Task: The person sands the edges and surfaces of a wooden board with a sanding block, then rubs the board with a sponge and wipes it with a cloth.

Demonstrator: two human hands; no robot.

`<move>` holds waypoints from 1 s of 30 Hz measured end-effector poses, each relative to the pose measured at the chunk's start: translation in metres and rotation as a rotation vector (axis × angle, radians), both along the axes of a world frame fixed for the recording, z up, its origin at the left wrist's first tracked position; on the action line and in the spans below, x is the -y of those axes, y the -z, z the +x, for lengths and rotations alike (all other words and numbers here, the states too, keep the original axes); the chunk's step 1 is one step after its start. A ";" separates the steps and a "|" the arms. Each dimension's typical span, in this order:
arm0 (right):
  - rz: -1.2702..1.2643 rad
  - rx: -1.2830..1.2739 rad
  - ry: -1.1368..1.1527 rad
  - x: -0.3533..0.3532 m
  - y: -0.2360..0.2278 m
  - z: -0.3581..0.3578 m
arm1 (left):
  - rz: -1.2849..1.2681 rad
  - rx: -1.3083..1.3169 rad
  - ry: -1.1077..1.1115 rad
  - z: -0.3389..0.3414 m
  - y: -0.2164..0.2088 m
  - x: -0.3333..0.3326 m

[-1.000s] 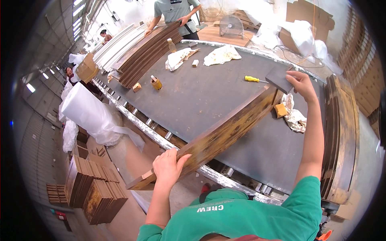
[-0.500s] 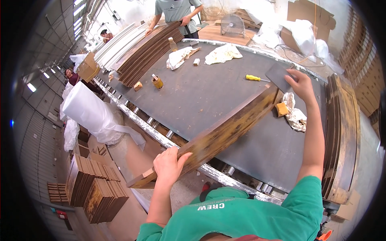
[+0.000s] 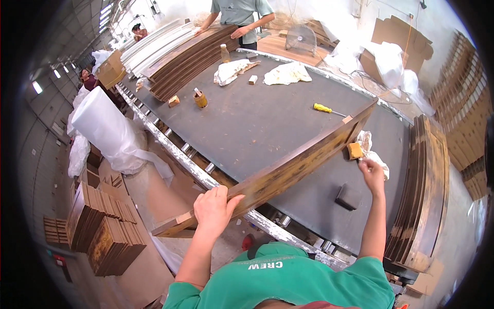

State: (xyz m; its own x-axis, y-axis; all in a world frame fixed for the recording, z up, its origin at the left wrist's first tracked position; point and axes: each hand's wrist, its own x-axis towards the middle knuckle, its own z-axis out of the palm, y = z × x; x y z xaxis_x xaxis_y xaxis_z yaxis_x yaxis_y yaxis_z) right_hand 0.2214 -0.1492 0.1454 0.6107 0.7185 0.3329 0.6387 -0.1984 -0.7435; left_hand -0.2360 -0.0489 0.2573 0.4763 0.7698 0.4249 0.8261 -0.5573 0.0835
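Observation:
A long brown wooden board (image 3: 288, 177), standing on its narrow edge, slants from the lower left across the dark-topped table (image 3: 231, 123). Near its lower-left end, my left hand (image 3: 213, 212) is closed over the upper edge, thumb on the near face. My right hand (image 3: 372, 175) is beyond the board's near side, fingers curled together at the edge of a crumpled white rag (image 3: 380, 160). An orange-yellow block (image 3: 354, 151) lies just past those fingertips; what they pinch is hidden. A dark grey rectangular pad (image 3: 350, 196) rests on the table beside my right forearm.
Stacked brown boards (image 3: 419, 190) stand along the table's right end; more boards (image 3: 198, 59) lie at the far left by a co-worker (image 3: 242, 18). A yellow screwdriver (image 3: 323, 108), a small jar (image 3: 200, 100) and stained cloths (image 3: 287, 73) are on the tabletop. Rollers line its near edge.
My right hand has left the board's far end and come nearer, down to the rag and block. The dark pad it held now lies on the table. My left hand keeps its grip.

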 end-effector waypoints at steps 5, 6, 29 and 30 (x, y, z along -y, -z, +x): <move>0.393 0.012 -0.050 -0.089 -0.097 -0.023 | 0.028 0.016 0.005 -0.003 0.002 0.001; 0.354 0.104 -0.012 -0.100 -0.099 -0.018 | 0.037 0.026 -0.016 -0.003 0.004 0.001; 0.046 0.427 0.095 -0.145 -0.106 -0.008 | 0.081 0.101 0.011 -0.012 0.014 -0.003; 0.047 0.435 0.097 -0.145 -0.105 -0.007 | 0.085 0.100 0.018 -0.013 0.013 -0.003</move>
State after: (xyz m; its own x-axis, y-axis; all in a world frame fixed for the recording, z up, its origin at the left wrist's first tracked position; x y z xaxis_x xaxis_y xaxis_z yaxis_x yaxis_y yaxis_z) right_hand 0.2146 -0.0047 0.2506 0.4710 0.6428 0.6041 0.8737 -0.2457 -0.4198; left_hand -0.2487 -0.0461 0.2446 0.4420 0.7205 0.5344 0.8057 -0.5807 0.1166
